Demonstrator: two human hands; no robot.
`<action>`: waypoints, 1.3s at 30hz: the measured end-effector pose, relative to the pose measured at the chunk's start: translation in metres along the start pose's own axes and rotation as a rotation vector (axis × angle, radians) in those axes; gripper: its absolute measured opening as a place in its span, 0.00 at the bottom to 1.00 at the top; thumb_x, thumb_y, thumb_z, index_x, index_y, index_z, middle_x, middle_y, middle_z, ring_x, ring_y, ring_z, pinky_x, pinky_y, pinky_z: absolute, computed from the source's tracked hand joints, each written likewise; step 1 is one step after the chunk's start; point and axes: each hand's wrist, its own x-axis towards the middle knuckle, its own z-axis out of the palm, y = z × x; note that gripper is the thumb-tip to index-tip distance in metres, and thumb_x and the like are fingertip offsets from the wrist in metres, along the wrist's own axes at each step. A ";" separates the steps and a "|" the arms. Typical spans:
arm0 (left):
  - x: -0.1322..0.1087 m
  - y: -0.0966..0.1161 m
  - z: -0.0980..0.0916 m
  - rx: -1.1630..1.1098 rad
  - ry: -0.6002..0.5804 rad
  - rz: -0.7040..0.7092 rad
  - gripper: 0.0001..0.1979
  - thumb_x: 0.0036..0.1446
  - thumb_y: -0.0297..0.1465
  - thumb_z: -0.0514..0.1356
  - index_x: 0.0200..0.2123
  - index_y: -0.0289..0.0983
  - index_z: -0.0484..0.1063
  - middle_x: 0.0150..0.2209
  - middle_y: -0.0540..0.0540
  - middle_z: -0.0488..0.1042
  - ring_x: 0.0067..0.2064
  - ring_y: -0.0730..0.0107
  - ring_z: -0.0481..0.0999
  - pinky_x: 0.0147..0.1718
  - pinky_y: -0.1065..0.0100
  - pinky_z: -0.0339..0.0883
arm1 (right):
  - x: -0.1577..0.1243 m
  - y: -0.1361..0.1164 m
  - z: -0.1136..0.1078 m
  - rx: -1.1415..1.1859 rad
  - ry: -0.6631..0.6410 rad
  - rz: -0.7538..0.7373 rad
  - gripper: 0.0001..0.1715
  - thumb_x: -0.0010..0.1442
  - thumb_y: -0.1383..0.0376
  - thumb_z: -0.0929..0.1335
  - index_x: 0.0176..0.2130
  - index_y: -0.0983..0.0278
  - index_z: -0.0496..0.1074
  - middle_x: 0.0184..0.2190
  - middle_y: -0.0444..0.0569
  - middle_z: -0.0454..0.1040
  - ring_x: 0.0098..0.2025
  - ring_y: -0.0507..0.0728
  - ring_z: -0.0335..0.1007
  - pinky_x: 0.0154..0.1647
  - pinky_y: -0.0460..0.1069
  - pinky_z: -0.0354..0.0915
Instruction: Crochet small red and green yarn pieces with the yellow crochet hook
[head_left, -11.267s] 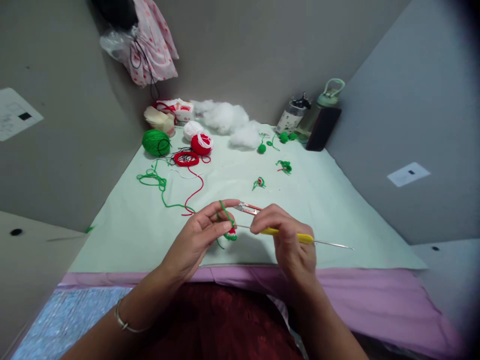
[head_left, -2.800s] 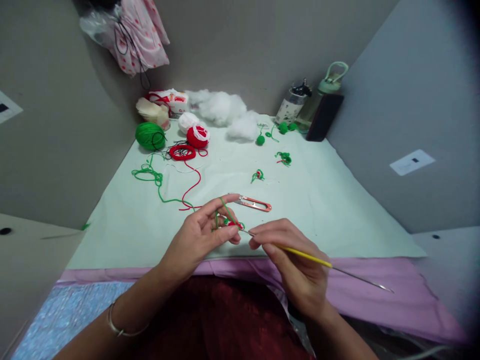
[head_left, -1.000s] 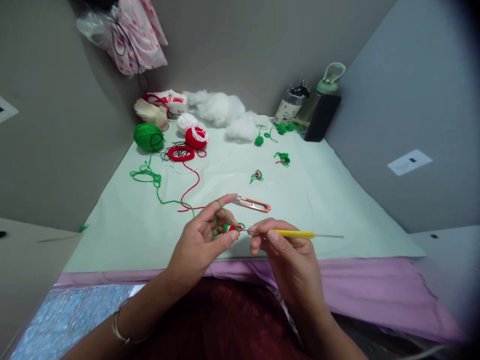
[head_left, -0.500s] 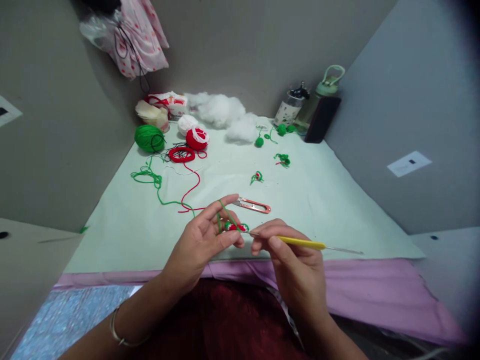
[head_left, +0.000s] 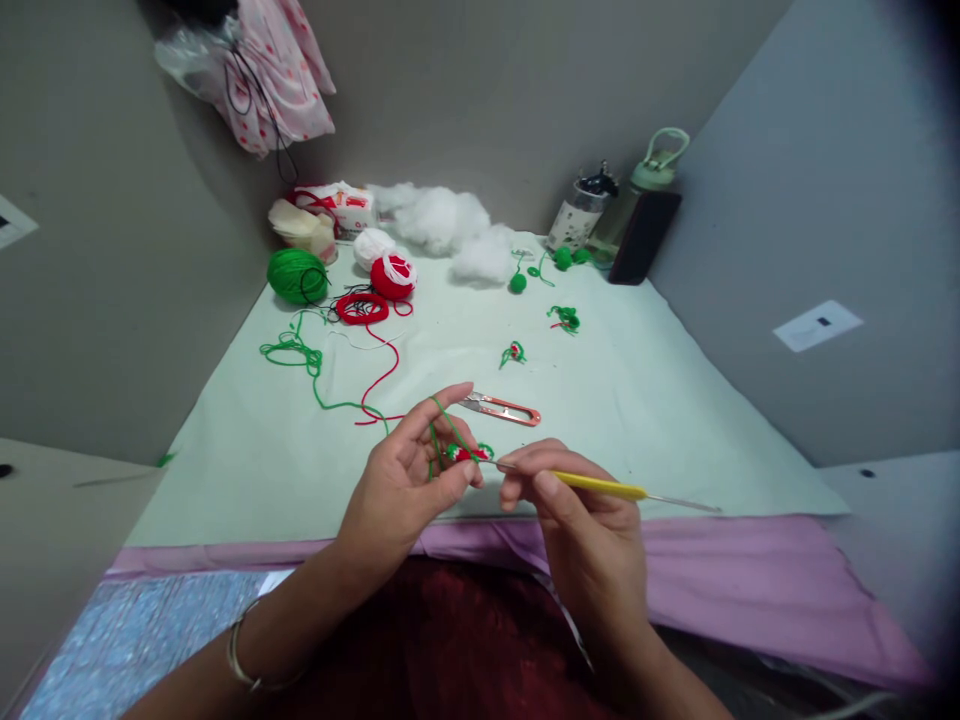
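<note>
Yellow hook (head_left: 606, 487) has tipped its free end from three o'clock toward four since a second ago

The right hand (head_left: 589, 535) has its grip clamped on the yellow hook, thumb against fingers. The hook's working end points to nine o'clock and meets the small red, white and green crochet piece (head_left: 460, 454); whether it sits in a stitch is too small to tell. The left hand (head_left: 397, 475) pinches that piece, its grip together at thumb and fingers, with a green strand (head_left: 450, 424) over the raised index finger.

At one o'clock from the piece, orange snips (head_left: 487, 404) lie on the worktop (head_left: 675, 430); farther out is a little red-and-green scrap (head_left: 514, 352). A loose green tangle (head_left: 292, 352) lies at ten, a red coil (head_left: 362, 308) at eleven, and a green yarn ball (head_left: 297, 276) between those directions. White stuffing (head_left: 442, 220) heaps near twelve.
</note>
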 end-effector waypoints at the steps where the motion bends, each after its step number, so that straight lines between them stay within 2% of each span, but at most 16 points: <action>1: 0.000 0.000 0.000 0.006 0.002 0.008 0.29 0.58 0.24 0.72 0.61 0.43 0.75 0.38 0.53 0.75 0.34 0.77 0.79 0.40 0.72 0.75 | 0.000 0.000 0.000 0.012 -0.004 0.015 0.06 0.66 0.64 0.75 0.40 0.57 0.87 0.34 0.47 0.83 0.32 0.52 0.79 0.35 0.46 0.76; 7: 0.002 -0.001 0.000 0.051 -0.003 0.017 0.29 0.56 0.23 0.72 0.61 0.42 0.76 0.37 0.52 0.77 0.36 0.74 0.79 0.41 0.71 0.75 | 0.003 -0.006 0.002 0.164 -0.058 0.214 0.05 0.64 0.61 0.76 0.37 0.59 0.86 0.27 0.45 0.81 0.28 0.50 0.76 0.34 0.44 0.74; 12: 0.002 -0.002 -0.003 0.138 -0.020 -0.033 0.24 0.55 0.29 0.75 0.56 0.41 0.81 0.35 0.49 0.79 0.38 0.70 0.77 0.43 0.68 0.72 | 0.004 -0.009 0.002 0.228 -0.022 0.355 0.07 0.61 0.59 0.78 0.35 0.61 0.86 0.25 0.45 0.79 0.25 0.50 0.73 0.31 0.44 0.72; 14: 0.002 -0.003 -0.003 0.169 -0.012 -0.068 0.21 0.54 0.31 0.76 0.53 0.41 0.84 0.34 0.49 0.79 0.38 0.69 0.77 0.43 0.68 0.70 | 0.002 -0.006 0.001 0.191 0.007 0.307 0.07 0.61 0.59 0.78 0.35 0.60 0.86 0.26 0.46 0.80 0.26 0.51 0.73 0.31 0.45 0.72; 17: 0.001 -0.006 -0.003 0.138 0.007 -0.114 0.18 0.53 0.34 0.77 0.48 0.42 0.86 0.31 0.50 0.77 0.37 0.69 0.75 0.41 0.68 0.68 | -0.002 0.002 -0.001 0.011 0.049 0.056 0.05 0.65 0.62 0.76 0.38 0.57 0.86 0.32 0.47 0.83 0.30 0.53 0.75 0.34 0.49 0.74; 21: 0.000 -0.007 0.001 -0.030 -0.013 -0.197 0.22 0.52 0.35 0.78 0.51 0.43 0.85 0.31 0.52 0.76 0.35 0.71 0.75 0.42 0.68 0.68 | -0.006 0.008 -0.002 -0.387 -0.008 -0.279 0.15 0.69 0.70 0.72 0.46 0.52 0.86 0.42 0.49 0.85 0.41 0.57 0.79 0.41 0.52 0.75; 25: 0.000 -0.006 0.005 -0.100 -0.017 -0.233 0.24 0.50 0.36 0.79 0.52 0.41 0.85 0.30 0.52 0.75 0.33 0.72 0.73 0.41 0.67 0.68 | -0.002 0.005 -0.001 -0.537 -0.024 -0.428 0.18 0.67 0.72 0.73 0.47 0.49 0.86 0.41 0.49 0.86 0.41 0.59 0.81 0.40 0.54 0.76; 29: -0.001 -0.006 0.007 -0.110 -0.010 -0.237 0.23 0.50 0.35 0.79 0.51 0.41 0.85 0.30 0.51 0.75 0.34 0.72 0.73 0.41 0.68 0.68 | 0.004 0.005 -0.005 -0.471 -0.017 -0.370 0.16 0.68 0.71 0.72 0.46 0.50 0.86 0.40 0.48 0.85 0.42 0.59 0.81 0.42 0.55 0.75; 33: -0.003 -0.007 0.006 -0.101 0.012 -0.219 0.19 0.50 0.35 0.79 0.47 0.41 0.86 0.33 0.50 0.76 0.36 0.71 0.75 0.42 0.69 0.70 | 0.010 0.007 -0.011 -0.320 -0.091 -0.266 0.12 0.69 0.68 0.72 0.43 0.52 0.86 0.37 0.47 0.83 0.42 0.58 0.78 0.43 0.54 0.73; 39: -0.004 -0.009 0.001 0.080 0.070 -0.058 0.10 0.55 0.33 0.76 0.41 0.41 0.85 0.36 0.49 0.78 0.38 0.70 0.75 0.39 0.70 0.70 | 0.008 0.004 -0.013 -0.301 -0.095 -0.256 0.11 0.70 0.67 0.71 0.43 0.54 0.85 0.35 0.47 0.81 0.39 0.58 0.75 0.40 0.54 0.71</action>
